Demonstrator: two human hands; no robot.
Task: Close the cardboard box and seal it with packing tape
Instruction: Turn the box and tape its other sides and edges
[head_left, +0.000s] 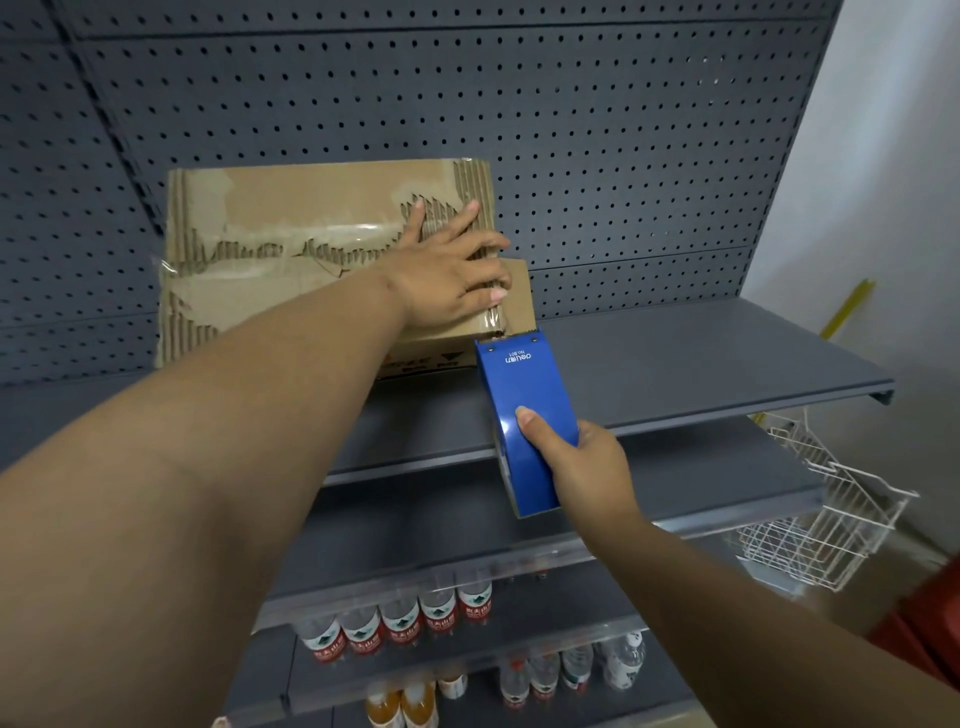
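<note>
Cardboard box lying lengthwise along shelf; left hand flat, open on top; right hand gripping blue tape dispenser, nose toward box

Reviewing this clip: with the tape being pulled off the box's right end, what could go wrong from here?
1. The tape looks bunched into a narrow strand between the box and the dispenser, so it may stick poorly.
2. The box top is torn to bare corrugation, so tape may grip weakly.
3. The left hand lies near the dispenser's toothed blade; cutting there may nick a finger.
</note>
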